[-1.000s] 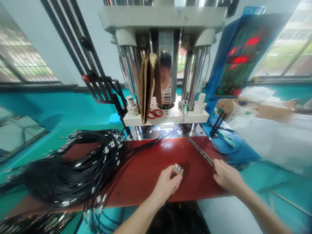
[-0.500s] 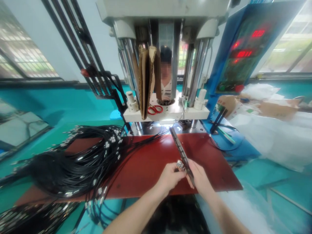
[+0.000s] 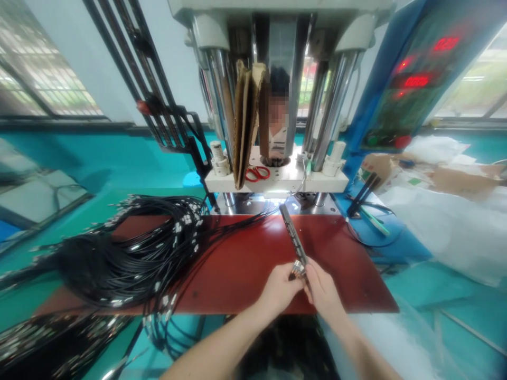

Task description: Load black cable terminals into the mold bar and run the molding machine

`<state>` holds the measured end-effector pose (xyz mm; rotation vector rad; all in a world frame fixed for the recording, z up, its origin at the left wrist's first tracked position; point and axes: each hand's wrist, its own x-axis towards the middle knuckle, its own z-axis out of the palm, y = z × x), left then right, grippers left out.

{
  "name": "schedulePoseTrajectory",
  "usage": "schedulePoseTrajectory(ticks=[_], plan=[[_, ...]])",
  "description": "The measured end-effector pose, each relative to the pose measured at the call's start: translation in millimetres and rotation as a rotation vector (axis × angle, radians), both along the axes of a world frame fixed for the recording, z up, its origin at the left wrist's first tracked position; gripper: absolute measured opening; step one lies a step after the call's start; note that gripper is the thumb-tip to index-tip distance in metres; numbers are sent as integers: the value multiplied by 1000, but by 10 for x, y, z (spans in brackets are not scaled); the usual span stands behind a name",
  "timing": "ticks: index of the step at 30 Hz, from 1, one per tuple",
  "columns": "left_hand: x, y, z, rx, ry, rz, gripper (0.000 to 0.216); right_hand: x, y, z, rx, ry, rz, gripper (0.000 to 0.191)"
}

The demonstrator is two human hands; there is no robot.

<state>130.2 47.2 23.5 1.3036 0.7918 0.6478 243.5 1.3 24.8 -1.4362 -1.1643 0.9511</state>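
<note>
Above the front of the red-brown board (image 3: 237, 264), my two hands are close together. My right hand (image 3: 321, 282) grips the lower end of a long, narrow dark metal bar (image 3: 292, 232) with slots along it; its far end points up toward the press. Between the fingers of my left hand (image 3: 280, 287) is a small bunch of silvery metal connectors (image 3: 298, 267), held against the bar's side. Exactly how the connectors touch the bar is hidden by my fingers. A large coil of black cables (image 3: 114, 269) with pale ends lies left of my hands.
A press (image 3: 277, 182) stands behind the board, with red-handled scissors (image 3: 257, 173) and folded cardboard (image 3: 242, 126) on its plate. At right are a blue control box (image 3: 420, 79) with red digits and white plastic bags (image 3: 447, 221). Another dark cable bundle (image 3: 51, 343) lies lower left.
The view has shifted slightly, so the press and board appear further right. My hands still hold the bar and connectors; the bar looks a little more upright, and my right fingers have moved slightly.
</note>
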Motion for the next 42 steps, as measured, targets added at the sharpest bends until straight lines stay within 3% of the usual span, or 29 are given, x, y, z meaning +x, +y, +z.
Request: schedulePoseTrajectory(ticks=[7,10,21,26,31,34,38,42], plan=[[-155,117,72,-133,-91,51,30,100,10,-23,-54,240,-21,45],[-157,158,113,-108,-112,45,30,107,7,-33,-40,262,-29,45],[-21,128,104,-59,45,10,13,122,-6,-47,-87,134,82,52],[-9,144,112,-114,30,19,16,93,7,-75,-69,73,75,49],[-37,130,108,-49,18,48,22,68,9,-95,-47,31,70,51],[-75,145,97,-15,25,149,24,87,11,-81,-87,107,21,52],[-98,169,122,-108,-41,286,17,112,15,-56,-118,202,-29,55],[-69,171,176,-209,-56,148,17,123,9,-57,-100,206,5,54]])
